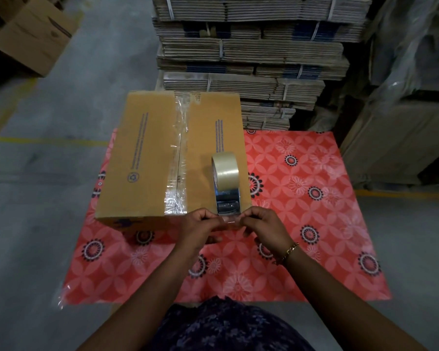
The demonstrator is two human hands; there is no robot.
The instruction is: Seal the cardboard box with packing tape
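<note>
Pinching a clear strip of tape (229, 220) between both hands, we hold it taut at the near edge of the cardboard box (147, 158). Our left hand (200, 228) grips its left end, our right hand (265, 228) its right. The tape dispenser (226, 183) stands on the box, right of its taped centre seam (179, 158). The box sits on a red floral cloth (302, 198).

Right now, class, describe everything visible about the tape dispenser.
The tape dispenser rests on the cardboard box, at its near right edge. Its shiny metal frame carries an upright roll of clear tape at the far end. Both hands, left and right, pinch the loose tape end at its near end.
</note>
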